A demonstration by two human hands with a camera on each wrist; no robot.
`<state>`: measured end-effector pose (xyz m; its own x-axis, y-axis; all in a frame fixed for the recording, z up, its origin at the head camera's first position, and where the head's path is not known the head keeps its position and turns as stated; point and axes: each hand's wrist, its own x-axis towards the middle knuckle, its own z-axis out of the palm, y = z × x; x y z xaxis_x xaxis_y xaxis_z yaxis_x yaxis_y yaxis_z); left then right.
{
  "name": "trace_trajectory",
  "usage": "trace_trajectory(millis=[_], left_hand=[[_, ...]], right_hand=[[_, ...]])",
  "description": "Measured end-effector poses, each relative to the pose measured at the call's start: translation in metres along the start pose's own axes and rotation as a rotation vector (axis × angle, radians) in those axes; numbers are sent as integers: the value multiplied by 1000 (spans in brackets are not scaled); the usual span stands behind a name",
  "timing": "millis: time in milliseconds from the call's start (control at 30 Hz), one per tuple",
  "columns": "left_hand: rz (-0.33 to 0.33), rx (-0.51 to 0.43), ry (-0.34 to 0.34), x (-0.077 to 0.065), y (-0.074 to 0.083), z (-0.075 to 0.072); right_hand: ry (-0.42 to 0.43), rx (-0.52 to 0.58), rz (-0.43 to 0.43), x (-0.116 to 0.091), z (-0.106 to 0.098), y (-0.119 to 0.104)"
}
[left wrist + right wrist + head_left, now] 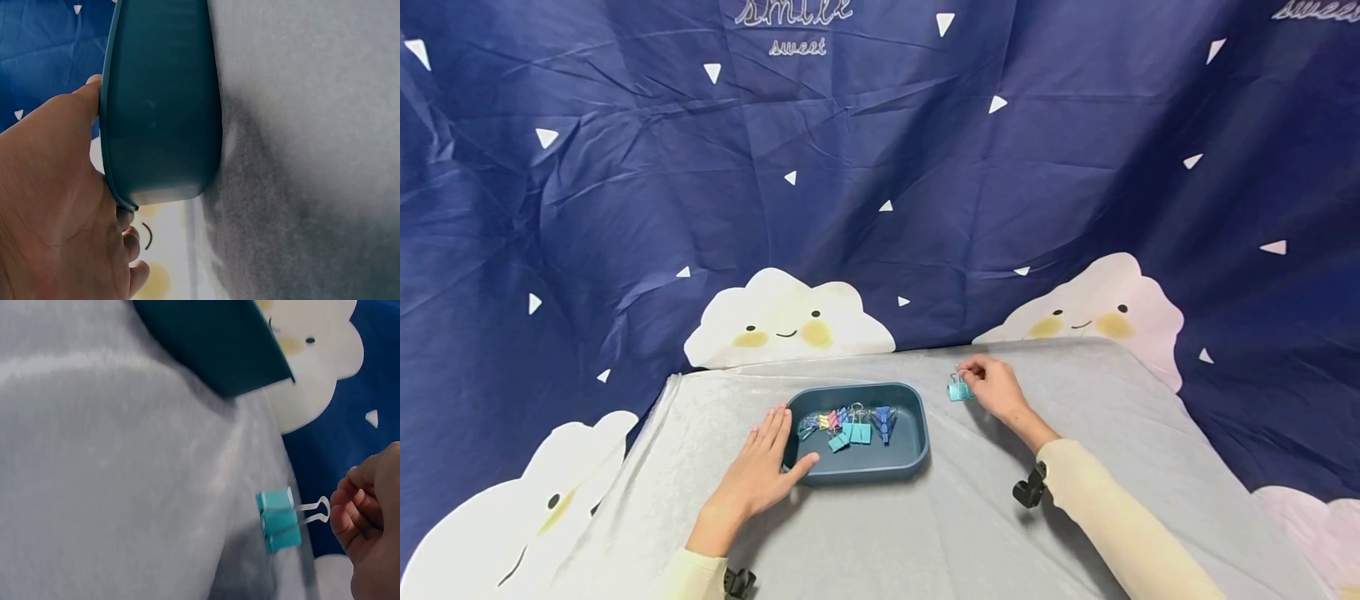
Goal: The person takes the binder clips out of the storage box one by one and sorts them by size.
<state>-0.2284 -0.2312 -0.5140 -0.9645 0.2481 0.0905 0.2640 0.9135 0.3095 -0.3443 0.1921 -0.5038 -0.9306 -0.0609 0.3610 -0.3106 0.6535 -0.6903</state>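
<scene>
With my right hand point(992, 387) I have thumb and fingertips drawn together at the silvery wire loop of a teal metal binder clip point(958, 390); it looks like a pinch, though how firm I cannot tell. The clip is over the far edge side of the grey cloth-covered table point(887, 542), just beyond the far right corner of a dark teal, rounded rectangular tray point(868, 477). My left hand point(760, 471) lies along the tray's left end, fingers straight, thumb reaching over its near left corner.

Inside the tray I see a larger teal clip point(857, 432), a smaller teal clip point(838, 442), a row of multicoloured clips point(829, 419) and a blue, Y-shaped cluster point(883, 423). I judge the work partway along: those are gathered, mine is outside, and whether it goes in or comes out I cannot tell.
</scene>
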Motion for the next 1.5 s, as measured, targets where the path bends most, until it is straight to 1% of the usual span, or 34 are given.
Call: trace_trajectory(millis=[300,500,667,800,933,1067,1200,1300,1500], left_hand=[[-1,6,-3,-1,0,0],[-1,-1,-7,-1,1,-1],[-4,1,-9,-1,0,-1],[-8,1,-14,-1,0,-1],[-6,-5,-14,-1,0,-1],[-5,-9,-13,-1,0,-1],[-6,-11,-13,-1,1,-2],[-6,-7,-19,-1,1,-3],[-9,4,-32,0,-1,-2]], right_hand=[[-68,39,-52,-1,3,-35],[-156,88,-76,-1,5,-57],[-224,93,-106,0,11,-75],[-252,49,-138,0,16,-87],[-278,-22,-183,2,23,-95],[-334,-82,-240,2,31,-102],[-401,-114,-288,1,37,-108],[-448,-152,-293,0,42,-113],[-527,-276,-273,-1,56,-120]])
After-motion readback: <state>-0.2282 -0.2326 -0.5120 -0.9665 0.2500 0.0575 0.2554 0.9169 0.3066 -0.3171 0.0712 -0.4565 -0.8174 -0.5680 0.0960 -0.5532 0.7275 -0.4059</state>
